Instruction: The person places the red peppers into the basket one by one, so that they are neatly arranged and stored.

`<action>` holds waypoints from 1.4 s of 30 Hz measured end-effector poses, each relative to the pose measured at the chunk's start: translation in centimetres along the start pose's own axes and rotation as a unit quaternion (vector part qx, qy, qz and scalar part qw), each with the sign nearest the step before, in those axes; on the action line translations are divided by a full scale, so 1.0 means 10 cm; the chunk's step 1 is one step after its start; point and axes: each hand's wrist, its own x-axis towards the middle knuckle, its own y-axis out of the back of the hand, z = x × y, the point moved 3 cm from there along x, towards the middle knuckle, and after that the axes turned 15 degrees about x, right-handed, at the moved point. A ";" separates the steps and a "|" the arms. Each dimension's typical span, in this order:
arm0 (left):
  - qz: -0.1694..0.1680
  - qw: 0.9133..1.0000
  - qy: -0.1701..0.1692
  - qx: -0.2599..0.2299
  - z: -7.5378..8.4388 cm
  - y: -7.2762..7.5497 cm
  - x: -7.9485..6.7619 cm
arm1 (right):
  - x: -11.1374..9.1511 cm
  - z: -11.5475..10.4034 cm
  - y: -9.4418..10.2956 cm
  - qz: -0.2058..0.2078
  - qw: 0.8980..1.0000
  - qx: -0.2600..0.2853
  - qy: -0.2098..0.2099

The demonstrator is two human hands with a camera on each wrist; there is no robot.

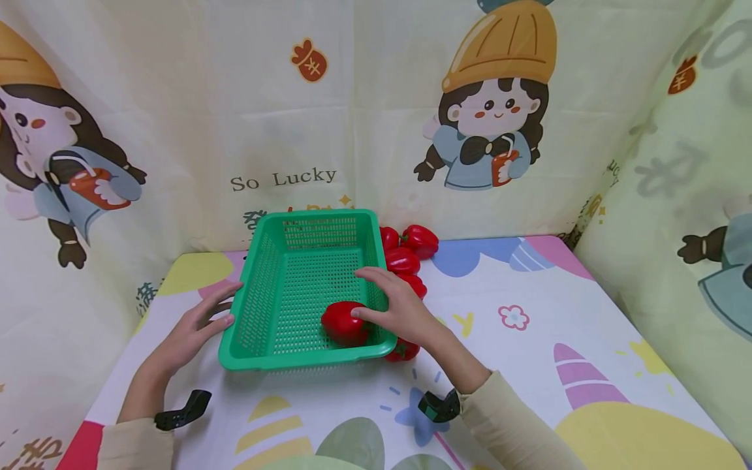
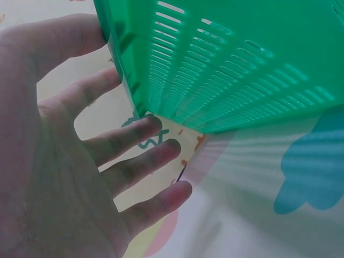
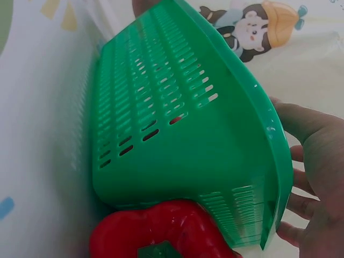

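A green perforated plastic basket [image 1: 320, 277] stands on the table with one red bell pepper [image 1: 345, 324] lying in its near right corner. My left hand [image 1: 187, 333] is at the basket's left rim. In the left wrist view its thumb and forefinger meet the rim, while the other fingers [image 2: 145, 166] spread out below. Over the right rim reaches my right hand [image 1: 402, 310], fingers extended above the basket's inside. Its thumb tip overlaps the pepper in the head view; whether they touch, I cannot tell. The right wrist view shows those fingers [image 3: 303, 207] beyond the rim.
Several more red bell peppers [image 1: 420, 242] lie on the table along the basket's right side, some partly hidden by it and by my right hand. A patterned cloth [image 1: 499, 365] covers the table. Behind it hangs a printed curtain [image 1: 382, 117] close to the basket's far end.
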 end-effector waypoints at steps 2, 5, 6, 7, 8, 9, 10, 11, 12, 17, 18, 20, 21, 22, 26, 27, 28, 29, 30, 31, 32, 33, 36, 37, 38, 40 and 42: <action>0.001 1.000 -0.002 -0.003 0.01 0.01 0.00 | 0.00 0.00 0.01 0.002 1.000 0.004 -0.001; 0.001 1.000 0.000 -0.008 0.02 0.01 -0.01 | -0.01 0.00 0.02 0.006 1.000 0.008 -0.002; 0.000 1.000 0.001 -0.008 0.02 0.01 -0.01 | -0.02 0.00 0.02 0.008 1.000 0.010 -0.001; 0.000 1.000 0.003 -0.008 0.01 0.01 -0.01 | -0.02 0.00 0.03 0.009 1.000 0.010 -0.003; -0.001 1.000 0.004 -0.008 0.01 0.01 -0.01 | -0.03 0.00 0.03 0.011 1.000 0.010 -0.005; -0.001 1.000 0.004 -0.009 0.01 0.01 -0.01 | -0.03 0.00 0.04 0.013 1.000 0.010 -0.006; -0.001 1.000 0.004 -0.010 0.02 0.01 -0.01 | -0.04 0.00 0.05 0.015 1.000 0.009 -0.007; 0.000 1.000 0.002 -0.012 0.02 0.01 -0.01 | -0.04 0.00 0.05 0.016 1.000 0.008 -0.008; -0.001 1.000 0.000 -0.014 0.02 0.01 -0.01 | -0.04 0.00 0.06 0.018 1.000 0.007 -0.010; 0.005 1.000 -0.012 -0.027 0.02 0.01 -0.01 | -0.06 0.01 0.08 0.024 1.000 0.004 -0.012; 0.007 0.999 -0.013 -0.030 0.02 0.01 -0.01 | -0.06 0.02 0.08 0.025 1.000 0.003 -0.011; 0.010 0.999 -0.016 -0.037 0.01 0.01 -0.01 | -0.07 0.02 0.09 0.028 1.000 0.001 -0.012; 0.010 0.999 -0.016 -0.039 0.01 0.01 -0.01 | -0.08 0.03 0.10 0.030 0.999 0.001 -0.014; 0.011 0.999 -0.017 -0.042 0.00 0.01 -0.01 | -0.08 0.03 0.11 0.031 0.999 0.001 -0.014; 0.014 0.999 -0.017 -0.041 -0.01 0.01 -0.01 | -0.10 0.04 0.13 0.035 0.999 0.001 -0.013; 0.015 0.999 -0.018 -0.038 -0.01 0.01 -0.01 | -0.11 0.05 0.13 0.036 0.999 0.002 -0.011; 0.016 0.999 -0.020 -0.040 -0.01 0.01 -0.01 | -0.11 0.05 0.14 0.037 0.999 -0.001 -0.009; 0.017 0.999 -0.021 -0.043 -0.01 0.01 -0.01 | -0.12 0.06 0.14 0.038 0.999 -0.002 -0.007; 0.017 0.999 -0.023 -0.046 -0.01 0.00 0.00 | -0.12 0.06 0.15 0.039 0.999 -0.004 -0.005; 0.016 0.998 -0.026 -0.054 -0.01 0.00 0.00 | -0.13 0.07 0.16 0.041 0.999 -0.007 -0.003; 0.015 0.998 -0.028 -0.063 -0.01 -0.01 0.00 | -0.14 0.07 0.16 0.043 0.999 -0.010 -0.001; 0.014 0.997 -0.031 -0.070 -0.01 -0.01 0.00 | -0.15 0.08 0.17 0.045 0.999 -0.009 0.000; 0.013 0.996 -0.035 -0.083 0.01 -0.02 0.00 | -0.18 0.09 0.19 0.052 0.999 -0.002 0.001; 0.013 0.996 -0.035 -0.085 0.01 -0.02 0.00 | -0.19 0.09 0.20 0.053 0.999 0.002 0.002; 0.014 0.996 -0.035 -0.085 0.01 -0.02 0.00 | -0.19 0.09 0.20 0.054 0.999 0.005 0.003; 0.015 0.996 -0.035 -0.084 0.02 -0.02 0.01 | -0.20 0.09 0.21 0.054 0.999 0.006 0.002; 0.015 0.996 -0.036 -0.084 0.02 -0.02 0.01 | -0.20 0.10 0.22 0.053 0.999 0.004 0.005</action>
